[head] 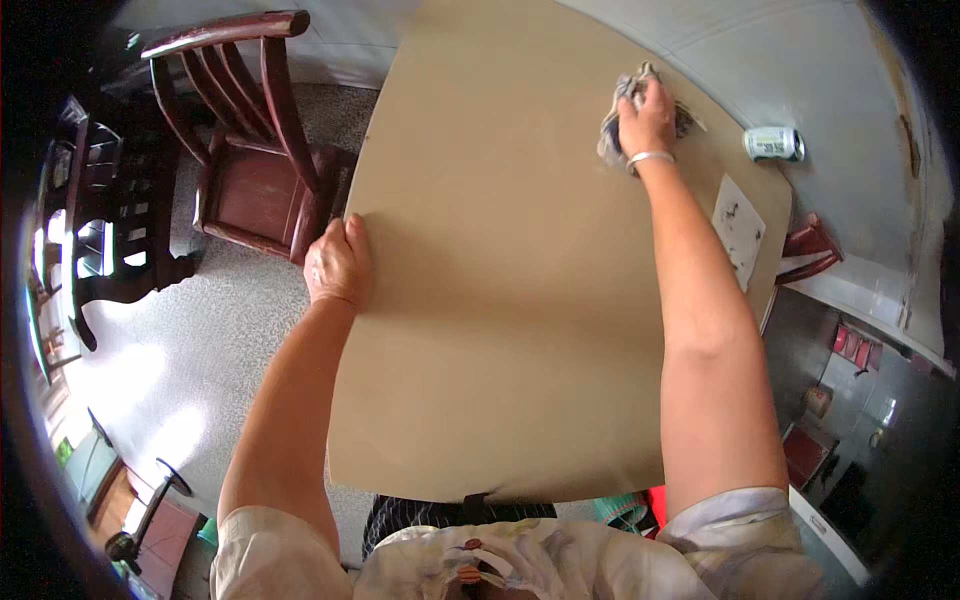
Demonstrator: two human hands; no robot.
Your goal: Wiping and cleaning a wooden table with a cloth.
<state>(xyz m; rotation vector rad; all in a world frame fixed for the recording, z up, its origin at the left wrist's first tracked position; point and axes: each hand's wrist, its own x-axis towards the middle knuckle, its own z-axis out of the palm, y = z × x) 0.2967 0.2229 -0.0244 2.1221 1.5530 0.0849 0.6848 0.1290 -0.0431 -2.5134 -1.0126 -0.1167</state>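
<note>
A tan tabletop [495,247] stretches out before me. Near its far right edge my right hand [651,120] presses a crumpled, grey-and-white cloth [611,142] against the surface, and a silver-coloured bangle circles that wrist. My left hand [337,259] grips the table's left edge, the thumb lying on top and the fingers curled over the side. A white sheet with dark marks [739,221] lies by the right edge, beside my right forearm. Farther right, a drink can [774,144] rests on its side, close to the wall.
A dark red wooden chair [255,187] stands just left of the table, on a speckled floor [225,307]. Part of another red wooden chair [814,247] shows beyond the right edge. Dark carved wooden furniture [127,225] stands at far left. A pale wall [840,82] borders the table's far right side.
</note>
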